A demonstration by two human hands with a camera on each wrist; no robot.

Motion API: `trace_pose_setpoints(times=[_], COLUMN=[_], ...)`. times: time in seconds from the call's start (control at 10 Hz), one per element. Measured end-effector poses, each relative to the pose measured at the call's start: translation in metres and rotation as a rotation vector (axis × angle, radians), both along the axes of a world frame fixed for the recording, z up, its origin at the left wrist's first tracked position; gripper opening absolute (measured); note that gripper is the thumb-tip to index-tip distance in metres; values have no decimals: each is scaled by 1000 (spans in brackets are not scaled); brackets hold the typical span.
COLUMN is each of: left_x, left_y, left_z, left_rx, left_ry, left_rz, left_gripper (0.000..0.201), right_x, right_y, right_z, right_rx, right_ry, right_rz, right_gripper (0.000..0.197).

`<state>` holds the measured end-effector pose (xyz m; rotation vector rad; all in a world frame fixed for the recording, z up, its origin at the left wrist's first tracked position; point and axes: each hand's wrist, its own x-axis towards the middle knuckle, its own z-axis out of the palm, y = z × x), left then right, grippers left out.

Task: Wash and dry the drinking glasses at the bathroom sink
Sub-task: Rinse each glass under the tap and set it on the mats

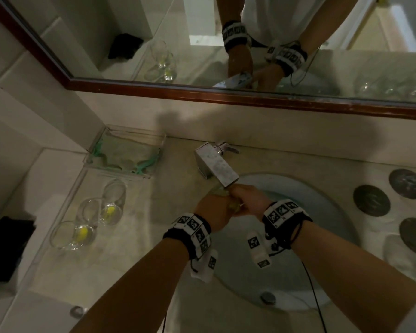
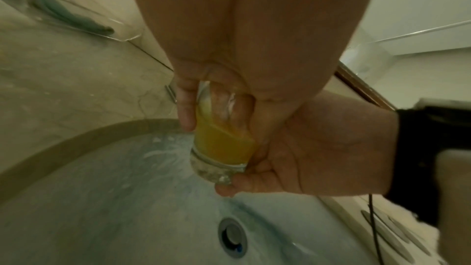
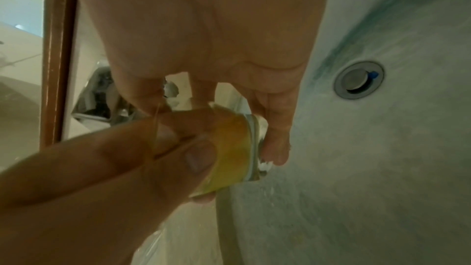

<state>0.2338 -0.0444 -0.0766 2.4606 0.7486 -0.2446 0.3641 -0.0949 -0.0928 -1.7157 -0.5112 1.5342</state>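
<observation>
A clear drinking glass with yellow liquid in its lower part is held tilted over the sink basin, just below the faucet spout. My left hand has its fingers inside the glass and its thumb on the outer wall. My right hand grips the thick base. The right wrist view shows the same glass, with the left hand entering from the lower left and the right hand above. In the head view, the left hand and right hand hide most of the glass.
Three more glasses, two with yellow dregs, stand on a clear tray left of the sink. Behind them is an acrylic box holding a green cloth. Dark round coasters lie on the right counter. A black cloth is far left. The drain sits below.
</observation>
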Motion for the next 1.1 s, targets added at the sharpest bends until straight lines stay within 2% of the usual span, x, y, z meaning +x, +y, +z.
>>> trace_pose_setpoints(times=[0.1, 0.2, 0.3, 0.4, 0.5, 0.6, 0.7, 0.8, 0.9, 1.0, 1.1], left_x=[-3, -1, 3, 7, 9, 9, 8, 5, 4, 7, 7], left_y=[4, 7, 8, 9, 14, 17, 17, 17, 14, 8, 11], left_z=[-5, -4, 4, -3, -11, -15, -13, -12, -13, -10, -17], left_rx=[-52, 57, 310, 315, 142, 7, -25, 178, 300, 275, 68], left_ry=[-117, 59, 308, 321, 190, 139, 16, 169, 326, 204, 83], left_rz=[-29, -151, -230, -190, -177, -163, -165, -240, -191, -126, -132], left_gripper=[22, 26, 31, 41, 30, 21, 23, 25, 32, 37, 25], right_x=[3, 1, -4, -3, 5, 9, 10, 10, 8, 9, 14], right_y=[-1, -5, -8, -6, -4, -4, -3, -3, -6, -3, -4], right_z=[-2, -6, -13, -12, -12, -12, -10, -10, -13, -11, -7], right_rx=[-14, -23, -4, 15, 0, -14, -7, -14, -4, -18, -33], right_ry=[14, 51, 59, 54, 90, 79, 67, 60, 41, 17, 3], right_rz=[-19, -46, -71, -99, -101, -94, -89, -69, -42, -62, -47], right_gripper=[27, 28, 37, 35, 27, 21, 23, 28, 28, 34, 33])
